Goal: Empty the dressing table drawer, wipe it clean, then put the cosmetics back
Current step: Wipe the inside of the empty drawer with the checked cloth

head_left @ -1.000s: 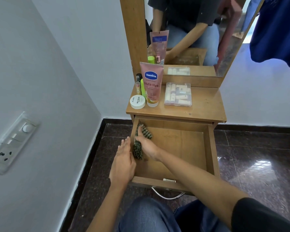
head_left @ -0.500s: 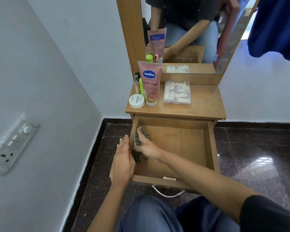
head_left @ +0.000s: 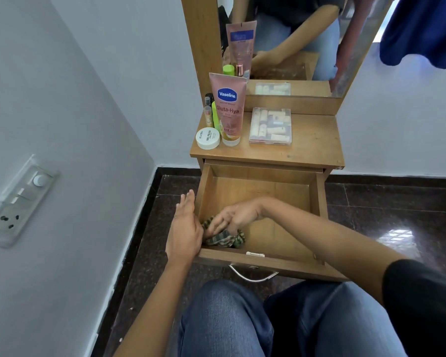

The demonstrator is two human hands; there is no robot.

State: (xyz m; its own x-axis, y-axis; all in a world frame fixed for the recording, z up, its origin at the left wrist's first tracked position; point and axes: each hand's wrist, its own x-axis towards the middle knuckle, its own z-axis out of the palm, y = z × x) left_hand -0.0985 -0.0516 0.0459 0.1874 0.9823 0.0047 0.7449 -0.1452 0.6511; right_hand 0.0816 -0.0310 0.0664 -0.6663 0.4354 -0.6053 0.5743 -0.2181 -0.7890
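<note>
The wooden drawer (head_left: pixel 289 228) is pulled out and holds only a green checked cloth (head_left: pixel 224 239) in its front left corner. My right hand (head_left: pixel 232 217) presses down on that cloth with fingers spread over it. My left hand (head_left: pixel 184 230) lies flat, fingers straight, against the outside of the drawer's left wall. On the table top (head_left: pixel 312 140) stand a pink Vaseline tube (head_left: pixel 228 109), a white nail polish remover jar (head_left: pixel 208 138), a few slim bottles (head_left: pixel 210 113) and a clear box of lipsticks (head_left: pixel 271 126).
A mirror (head_left: pixel 294 42) rises behind the table top. The grey wall on the left carries a switch and socket panel (head_left: pixel 18 202). Dark polished floor tiles (head_left: pixel 386 215) surround the table. My knees in jeans (head_left: pixel 242 323) are just below the drawer handle (head_left: pixel 252 275).
My right hand has dragged the cloth from the drawer's left side, midway back, toward the front left corner. My left hand stays on the drawer's left wall.
</note>
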